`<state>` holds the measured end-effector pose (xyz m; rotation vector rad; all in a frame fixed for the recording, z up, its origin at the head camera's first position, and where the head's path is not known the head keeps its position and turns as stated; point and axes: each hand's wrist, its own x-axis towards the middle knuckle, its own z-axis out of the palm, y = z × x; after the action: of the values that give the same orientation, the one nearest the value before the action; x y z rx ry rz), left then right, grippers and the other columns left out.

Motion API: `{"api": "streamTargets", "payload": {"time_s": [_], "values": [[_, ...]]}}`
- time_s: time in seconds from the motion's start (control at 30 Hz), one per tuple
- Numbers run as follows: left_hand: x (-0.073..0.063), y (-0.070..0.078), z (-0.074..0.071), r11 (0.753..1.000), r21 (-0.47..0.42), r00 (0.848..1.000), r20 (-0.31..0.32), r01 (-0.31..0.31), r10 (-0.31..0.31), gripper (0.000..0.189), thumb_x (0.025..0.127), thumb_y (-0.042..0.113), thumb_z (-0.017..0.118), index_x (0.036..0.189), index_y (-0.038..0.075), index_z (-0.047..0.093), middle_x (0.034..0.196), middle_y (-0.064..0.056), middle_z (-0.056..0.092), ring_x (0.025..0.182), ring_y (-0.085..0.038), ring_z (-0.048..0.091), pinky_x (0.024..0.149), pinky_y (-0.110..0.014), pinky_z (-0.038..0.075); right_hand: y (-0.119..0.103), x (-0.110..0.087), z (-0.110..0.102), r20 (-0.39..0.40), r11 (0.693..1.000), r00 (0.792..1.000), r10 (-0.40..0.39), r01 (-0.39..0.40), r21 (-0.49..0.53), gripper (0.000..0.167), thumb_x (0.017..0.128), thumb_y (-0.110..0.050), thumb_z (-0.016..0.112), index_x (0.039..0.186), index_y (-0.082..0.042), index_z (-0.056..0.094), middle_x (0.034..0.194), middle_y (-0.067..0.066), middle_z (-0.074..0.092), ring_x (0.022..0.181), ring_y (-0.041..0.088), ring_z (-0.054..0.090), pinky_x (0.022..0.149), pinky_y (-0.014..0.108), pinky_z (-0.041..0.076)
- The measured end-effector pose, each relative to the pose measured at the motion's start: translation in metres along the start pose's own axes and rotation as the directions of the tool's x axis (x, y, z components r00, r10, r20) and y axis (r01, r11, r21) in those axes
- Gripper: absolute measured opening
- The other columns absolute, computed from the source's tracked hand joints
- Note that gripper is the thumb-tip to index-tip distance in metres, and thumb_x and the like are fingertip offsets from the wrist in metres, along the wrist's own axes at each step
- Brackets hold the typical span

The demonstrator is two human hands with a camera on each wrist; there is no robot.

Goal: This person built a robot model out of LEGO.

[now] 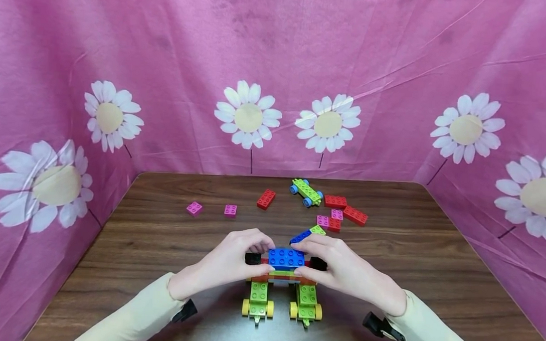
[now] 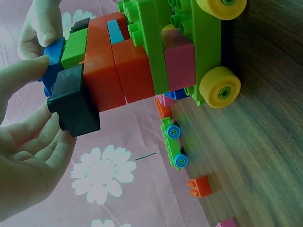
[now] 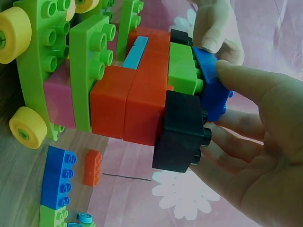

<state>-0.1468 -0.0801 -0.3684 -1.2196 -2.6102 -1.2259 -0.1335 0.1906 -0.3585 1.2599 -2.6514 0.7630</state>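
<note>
A blue brick [image 1: 286, 259] tops a block build, and both hands pinch it from either end between thumb and fingers. My left hand [image 1: 226, 259] has its thumb on the near side; so does my right hand [image 1: 346, 268]. Under the blue brick lies a lime green brick [image 3: 182, 68], with some green studs visible between the two. Black bricks [image 2: 73, 101] stick out at the sides over red bricks [image 3: 147, 99]. Lower down are green plates, a pink brick [image 3: 59, 97] and two green wheeled bases [image 1: 258, 295] with yellow wheels.
Just behind the build lie a dark blue brick [image 1: 300, 236] and a lime brick [image 1: 318, 230]. Farther back are a green base with blue wheels [image 1: 306, 190], several red bricks [image 1: 266, 199] and several pink bricks [image 1: 230, 210]. A pink flowered cloth [image 1: 277, 50] surrounds the wooden table [image 1: 153, 236].
</note>
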Motion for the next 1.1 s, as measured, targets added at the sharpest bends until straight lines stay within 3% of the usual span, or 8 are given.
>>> {"api": "streamTargets", "payload": {"time_s": [0.47, 0.87, 1.1], "values": [[-0.0007, -0.0033, 0.0011, 0.999, 0.02, 1.0, 0.009, -0.025, 0.025, 0.032, 0.083, 0.02, 0.081, 0.11, 0.01, 0.067, 0.099, 0.0, 0.071, 0.087, -0.008, 0.066, 0.08, -0.02, 0.056, 0.0043, 0.0012, 0.0047, -0.043, 0.999, 0.998, -0.038, 0.038, 0.0, 0.034, 0.092, -0.032, 0.071, 0.118, -0.011, 0.069, 0.109, -0.001, 0.072, 0.088, 0.007, 0.063, 0.068, 0.019, 0.055], [-0.0008, -0.0047, 0.003, 0.999, 0.026, 1.0, 0.025, -0.02, 0.019, 0.038, 0.081, 0.023, 0.082, 0.114, 0.011, 0.067, 0.103, -0.001, 0.072, 0.09, -0.01, 0.068, 0.082, -0.021, 0.057, 0.0027, -0.0007, 0.0031, -0.014, 1.0, 1.0, 0.002, -0.002, 0.003, 0.037, 0.093, -0.035, 0.069, 0.122, -0.013, 0.068, 0.114, -0.002, 0.072, 0.097, 0.007, 0.066, 0.078, 0.023, 0.058], [0.0002, -0.0061, 0.0092, 0.995, 0.103, 0.999, 0.045, -0.011, 0.006, 0.04, 0.081, 0.026, 0.082, 0.115, 0.009, 0.067, 0.099, 0.0, 0.072, 0.086, -0.005, 0.063, 0.081, -0.02, 0.056, -0.0021, -0.001, 0.0017, 0.014, 0.999, 0.999, 0.043, -0.043, 0.001, 0.044, 0.093, -0.04, 0.067, 0.129, -0.015, 0.065, 0.114, -0.006, 0.07, 0.094, 0.006, 0.065, 0.078, 0.024, 0.06]]}}
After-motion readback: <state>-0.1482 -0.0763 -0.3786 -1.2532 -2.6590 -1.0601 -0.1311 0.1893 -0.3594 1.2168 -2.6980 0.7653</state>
